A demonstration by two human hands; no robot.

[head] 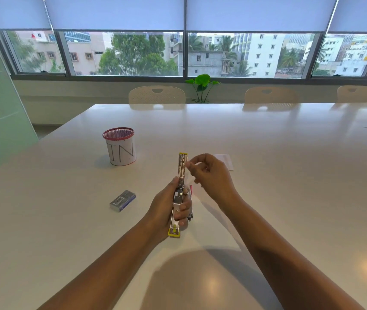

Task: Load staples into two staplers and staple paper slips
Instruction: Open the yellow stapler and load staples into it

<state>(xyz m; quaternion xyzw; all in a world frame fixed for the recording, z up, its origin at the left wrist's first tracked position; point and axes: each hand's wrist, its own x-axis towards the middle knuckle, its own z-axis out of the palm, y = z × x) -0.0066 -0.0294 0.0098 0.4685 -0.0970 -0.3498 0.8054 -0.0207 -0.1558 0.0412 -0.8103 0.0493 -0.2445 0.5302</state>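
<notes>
The left hand [166,211] is gripping the stapler [179,195] with curled fingers, holding it above the table [267,175] near the middle of the scene, and the stapler is swung fully open, so its top arm is pointing far and its base is pointing near. The right hand [209,175] is reaching to the far end of the open arm with thumb and forefinger pinched together; a strip of staples may be between them, but it is too small to see, so I cannot tell. This looks like the loading step for the first stapler. To do it well, the left hand should be keeping the stapler steady and the channel facing up, while the right hand is laying the strip flat, legs down, then sliding it along without force. The staple box [122,200] is lying to the left, the paper slip [226,161] is behind the right hand, and a cup [120,148] is standing further left.
</notes>
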